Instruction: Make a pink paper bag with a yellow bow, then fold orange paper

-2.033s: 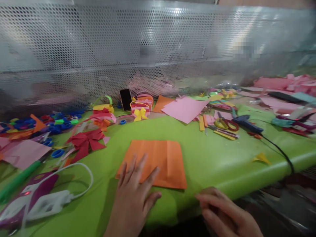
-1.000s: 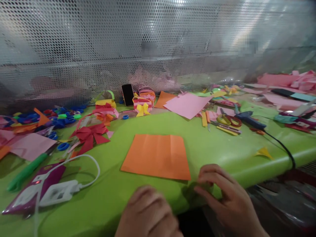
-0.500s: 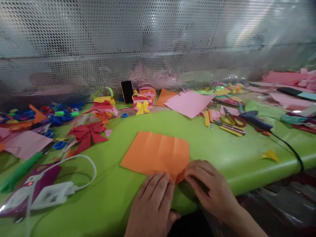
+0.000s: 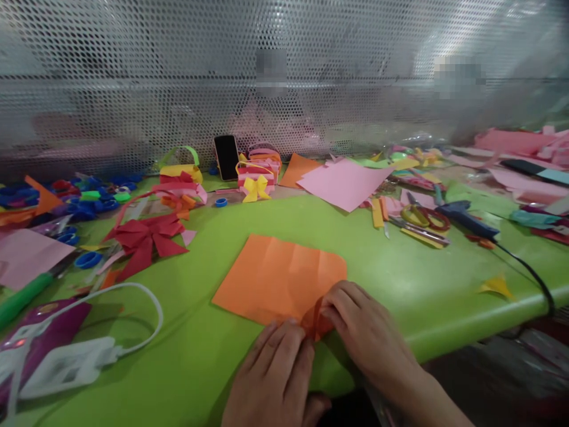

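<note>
A sheet of orange paper (image 4: 284, 276) lies in front of me, with several creases running across it. My left hand (image 4: 275, 367) rests at its near edge, fingertips pressing down on the paper and the thumb apart below. At the near right corner, my right hand (image 4: 360, 323) pinches the paper between thumb and fingers. That corner is lifted and bent over toward the left. Part of the near edge is hidden under my left fingers.
Left are a white charger (image 4: 66, 367) with its cable, a green-handled tool (image 4: 24, 296) and a red paper bow (image 4: 149, 237). Behind stand a phone (image 4: 227, 158) and small paper bags (image 4: 258, 178). Right lie pink paper (image 4: 344, 184), scissors (image 4: 420, 216) and a blue glue gun (image 4: 466, 219).
My right hand has moved left and slightly up, bending the paper's near right corner further over. My left hand stays on the near edge. The view has shifted slightly right.
</note>
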A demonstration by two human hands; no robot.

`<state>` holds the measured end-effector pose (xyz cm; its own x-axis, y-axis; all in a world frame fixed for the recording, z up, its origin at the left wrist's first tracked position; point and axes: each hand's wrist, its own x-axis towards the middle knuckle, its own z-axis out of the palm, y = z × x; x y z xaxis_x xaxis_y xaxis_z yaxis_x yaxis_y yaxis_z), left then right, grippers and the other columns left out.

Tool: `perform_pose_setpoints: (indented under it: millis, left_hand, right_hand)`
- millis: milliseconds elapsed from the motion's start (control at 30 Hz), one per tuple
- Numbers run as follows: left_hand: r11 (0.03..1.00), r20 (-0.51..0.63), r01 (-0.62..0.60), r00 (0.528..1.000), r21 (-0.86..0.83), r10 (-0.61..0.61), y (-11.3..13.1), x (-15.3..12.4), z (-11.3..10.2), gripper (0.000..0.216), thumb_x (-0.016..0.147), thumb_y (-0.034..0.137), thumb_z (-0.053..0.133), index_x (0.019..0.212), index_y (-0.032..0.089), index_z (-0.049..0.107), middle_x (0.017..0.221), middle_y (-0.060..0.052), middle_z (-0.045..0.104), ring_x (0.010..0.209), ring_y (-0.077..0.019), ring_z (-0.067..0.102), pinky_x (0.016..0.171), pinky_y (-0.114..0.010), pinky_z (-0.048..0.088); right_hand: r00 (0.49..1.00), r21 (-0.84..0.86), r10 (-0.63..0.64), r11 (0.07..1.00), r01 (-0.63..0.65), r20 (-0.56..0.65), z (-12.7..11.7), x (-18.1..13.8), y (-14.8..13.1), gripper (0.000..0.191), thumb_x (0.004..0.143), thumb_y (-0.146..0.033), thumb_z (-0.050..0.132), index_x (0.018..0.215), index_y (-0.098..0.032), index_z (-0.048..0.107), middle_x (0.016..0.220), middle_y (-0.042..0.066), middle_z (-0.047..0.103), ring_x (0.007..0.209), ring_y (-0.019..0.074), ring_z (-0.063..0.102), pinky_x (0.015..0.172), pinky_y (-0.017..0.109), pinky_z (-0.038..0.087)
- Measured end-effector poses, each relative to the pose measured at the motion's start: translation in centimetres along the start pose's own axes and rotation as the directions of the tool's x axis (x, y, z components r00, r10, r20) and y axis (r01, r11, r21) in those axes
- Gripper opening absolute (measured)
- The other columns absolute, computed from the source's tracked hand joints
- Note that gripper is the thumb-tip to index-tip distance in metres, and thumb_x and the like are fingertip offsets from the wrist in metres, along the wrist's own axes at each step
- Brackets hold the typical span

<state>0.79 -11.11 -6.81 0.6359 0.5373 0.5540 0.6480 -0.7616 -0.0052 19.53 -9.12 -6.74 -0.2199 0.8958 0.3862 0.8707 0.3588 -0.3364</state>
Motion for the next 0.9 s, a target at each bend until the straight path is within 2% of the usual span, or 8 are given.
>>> perform_pose_setpoints:
  millis: [133, 267, 567, 733, 900]
  left_hand:
    - [0.999, -0.047, 0.013, 0.999, -0.032, -0.014, 0.2, 0.0, 0.3, 0.033, 0.091, 0.034, 0.04, 0.095, 0.015, 0.067, 0.096, -0.006, 0.072, 0.098, -0.0214, 0.065, 0.085, -0.033, 0.055]
    - [0.997, -0.09, 0.048, 0.994, -0.054, -0.053, 0.5, -0.1, 0.6, 0.033, 0.091, 0.035, 0.041, 0.093, 0.015, 0.067, 0.096, -0.004, 0.073, 0.098, -0.0206, 0.065, 0.089, -0.032, 0.053]
    - [0.996, -0.089, 0.056, 0.994, -0.063, -0.061, 0.5, -0.3, 0.7, 0.033, 0.091, 0.033, 0.04, 0.091, 0.016, 0.068, 0.096, -0.004, 0.073, 0.099, -0.0194, 0.065, 0.091, -0.03, 0.052]
    - [0.996, -0.129, 0.061, 0.989, -0.067, -0.069, 0.5, -0.3, 1.2, 0.031, 0.091, 0.031, 0.04, 0.089, 0.016, 0.067, 0.095, -0.003, 0.072, 0.099, -0.0189, 0.064, 0.091, -0.031, 0.051]
    - [0.998, -0.12, 0.05, 0.991, -0.025, -0.053, 0.5, 0.2, 1.0, 0.035, 0.092, 0.035, 0.036, 0.09, 0.016, 0.066, 0.092, -0.003, 0.072, 0.096, -0.0191, 0.064, 0.089, -0.032, 0.05]
  right_hand:
    - [1.0, -0.022, -0.02, 1.0, 0.02, 0.019, 0.0, 0.2, -0.2, 0.024, 0.091, -0.013, 0.037, 0.073, -0.021, 0.05, 0.071, 0.002, 0.058, 0.065, 0.018, 0.054, 0.057, 0.03, 0.038]
    - [0.999, -0.037, -0.029, 0.999, 0.03, 0.025, 0.1, 0.4, -0.1, 0.026, 0.092, -0.012, 0.034, 0.074, -0.02, 0.051, 0.071, 0.002, 0.058, 0.064, 0.0176, 0.054, 0.056, 0.03, 0.037]
    - [0.995, -0.133, -0.084, 0.987, 0.091, 0.056, 0.2, 0.8, 0.1, 0.023, 0.09, -0.011, 0.037, 0.073, -0.02, 0.05, 0.068, 0.002, 0.057, 0.062, 0.0182, 0.055, 0.054, 0.029, 0.036]
    - [0.989, -0.17, -0.117, 0.977, 0.13, 0.084, 0.1, 1.0, 0.2, 0.023, 0.09, -0.011, 0.038, 0.072, -0.02, 0.05, 0.069, 0.002, 0.057, 0.063, 0.0184, 0.055, 0.053, 0.029, 0.036]
    - [0.987, -0.207, -0.12, 0.968, 0.141, 0.111, 0.0, 1.0, 0.0, 0.02, 0.088, -0.009, 0.042, 0.072, -0.021, 0.05, 0.07, 0.002, 0.057, 0.065, 0.0195, 0.055, 0.053, 0.029, 0.036]
